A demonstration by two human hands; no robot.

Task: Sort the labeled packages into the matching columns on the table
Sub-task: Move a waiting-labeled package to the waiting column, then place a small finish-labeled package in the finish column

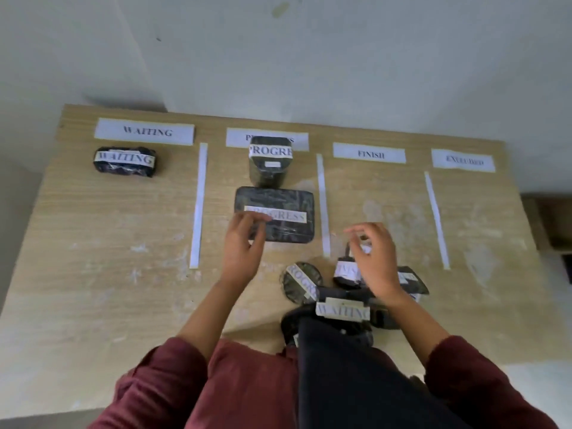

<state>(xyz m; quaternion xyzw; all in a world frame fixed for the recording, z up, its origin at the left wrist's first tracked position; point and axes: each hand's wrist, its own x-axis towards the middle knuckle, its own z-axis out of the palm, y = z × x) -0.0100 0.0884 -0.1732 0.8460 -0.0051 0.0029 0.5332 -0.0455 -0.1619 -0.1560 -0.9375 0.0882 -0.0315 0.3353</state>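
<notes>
Nearest my lens I see maroon sleeves (173,385) and a dark strap (346,376) hanging down the middle, covering part of the pile at the table's near edge. From there I read the wooden table (93,274) left to right.

In the first column, under the WAITING header (144,131), one black-wrapped WAITING package (124,161) lies by itself. A white paper strip (199,205) marks the column's right edge.

In the second column, an upright PROGRESS package (270,162) partly covers its header label (297,140). Just in front of it lies a flat rectangular PROGRESS package (278,215). My left hand (243,243) sits at that package's near left corner, fingers loosely bent over the edge and label end; I cannot tell whether it actually grips the package or only touches it.

Nearer me, a round PROGRESS package (301,281) lies tilted in the unsorted pile, beside another package labeled WAITING (343,311). A second strip (322,205) separates the next column.

The FINISH header (369,153) heads the third column. My right hand (376,261) hovers over the pile at this column's near end, fingers spread and relaxed, holding nothing. Beneath it sits a small dark package (345,274) whose label is partly hidden, and another black package (413,281) shows past my wrist.

A third strip (436,218) comes next, then the blurred fourth header (463,161).
</notes>
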